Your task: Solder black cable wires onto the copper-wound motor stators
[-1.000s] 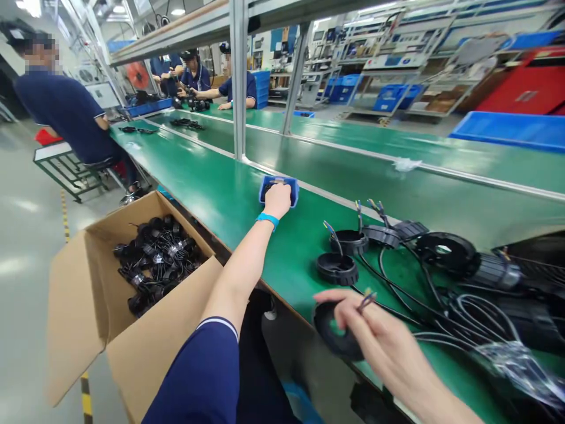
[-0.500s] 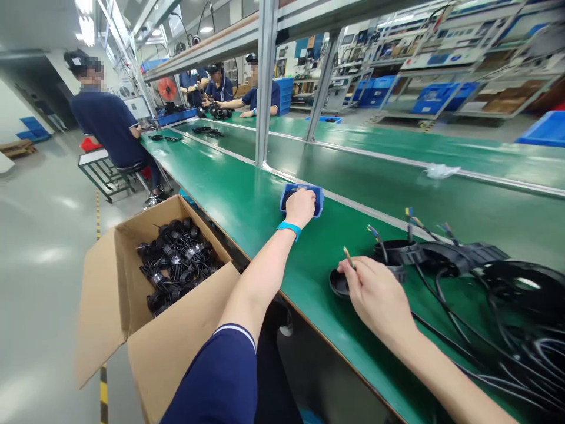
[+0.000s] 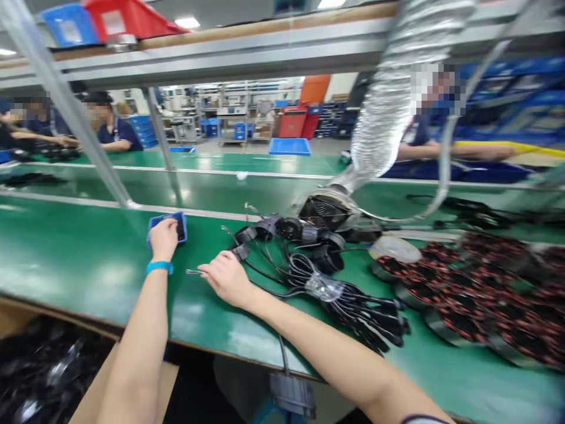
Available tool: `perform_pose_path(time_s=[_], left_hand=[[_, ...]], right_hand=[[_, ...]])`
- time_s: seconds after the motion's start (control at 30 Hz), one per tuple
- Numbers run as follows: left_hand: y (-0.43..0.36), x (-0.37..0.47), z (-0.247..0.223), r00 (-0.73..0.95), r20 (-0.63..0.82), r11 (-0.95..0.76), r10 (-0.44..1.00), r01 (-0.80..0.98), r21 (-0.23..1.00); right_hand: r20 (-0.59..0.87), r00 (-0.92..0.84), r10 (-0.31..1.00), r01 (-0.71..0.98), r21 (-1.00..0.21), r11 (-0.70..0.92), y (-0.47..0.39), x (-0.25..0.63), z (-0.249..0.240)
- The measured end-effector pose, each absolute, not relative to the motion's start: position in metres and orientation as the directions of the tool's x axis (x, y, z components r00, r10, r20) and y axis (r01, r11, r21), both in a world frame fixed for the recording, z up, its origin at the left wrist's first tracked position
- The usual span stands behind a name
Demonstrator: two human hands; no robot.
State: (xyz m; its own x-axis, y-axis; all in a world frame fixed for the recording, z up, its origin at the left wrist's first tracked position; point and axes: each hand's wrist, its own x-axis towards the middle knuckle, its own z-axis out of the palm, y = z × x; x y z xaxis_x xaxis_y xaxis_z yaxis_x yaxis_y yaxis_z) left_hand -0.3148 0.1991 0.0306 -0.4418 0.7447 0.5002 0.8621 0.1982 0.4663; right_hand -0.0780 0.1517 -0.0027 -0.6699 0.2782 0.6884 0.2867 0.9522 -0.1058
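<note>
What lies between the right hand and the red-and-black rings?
In the head view, bundled black cables and round black parts lie between the right hand and the rings.

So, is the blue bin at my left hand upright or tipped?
Upright: the blue bin sits on the green table, open side up, your left hand in the opening.

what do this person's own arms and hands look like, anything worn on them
The left hand is ungloved, with a plain bright blue band around its wrist. The right hand is ungloved too, and its wrist carries no band. At the bottom edge, a bit of the right sleeve shows, dark with a pale trim line; the left sleeve is out of view.
</note>
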Motion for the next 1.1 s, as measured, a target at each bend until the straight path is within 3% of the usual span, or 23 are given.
perform_pose_path(time_s=[0.1, 0.17, 0.27, 0.33, 0.47, 0.67, 0.97, 1.1], left_hand=[[0.205, -0.326, 0.023, -0.467, 0.53, 0.215, 0.708, 0.857, 0.468], [0.206, -0.33, 0.022, -0.485, 0.535, 0.229, 0.691, 0.85, 0.474], [0.207, -0.333, 0.022, -0.501, 0.549, 0.247, 0.67, 0.847, 0.472], [0.207, -0.333, 0.022, -0.507, 0.556, 0.26, 0.658, 0.847, 0.464], [0.208, -0.332, 0.023, -0.511, 0.548, 0.265, 0.663, 0.844, 0.466], [0.212, -0.331, 0.021, -0.526, 0.553, 0.386, 0.647, 0.851, 0.357], [0.219, -0.338, 0.018, -0.498, 0.521, 0.33, 0.693, 0.862, 0.385], [0.22, -0.341, 0.017, -0.522, 0.501, 0.314, 0.69, 0.84, 0.442]], right_hand=[[0.725, -0.596, 0.345, 0.243, -0.247, 0.938, 0.154, -0.077, -0.003], [0.711, -0.523, 0.471, 0.197, -0.436, 0.878, 0.155, -0.077, -0.001], [0.577, -0.439, 0.689, 0.12, -0.722, 0.681, 0.157, -0.077, 0.004], [0.508, -0.412, 0.756, 0.119, -0.793, 0.598, 0.159, -0.077, 0.008], [0.49, -0.385, 0.782, 0.207, -0.78, 0.591, 0.159, -0.078, 0.016], [0.441, -0.39, 0.808, 0.256, -0.791, 0.555, 0.158, -0.079, 0.022], [0.527, -0.382, 0.759, 0.124, -0.785, 0.608, 0.161, -0.078, 0.018], [0.471, -0.382, 0.795, 0.064, -0.845, 0.532, 0.164, -0.079, 0.018]])
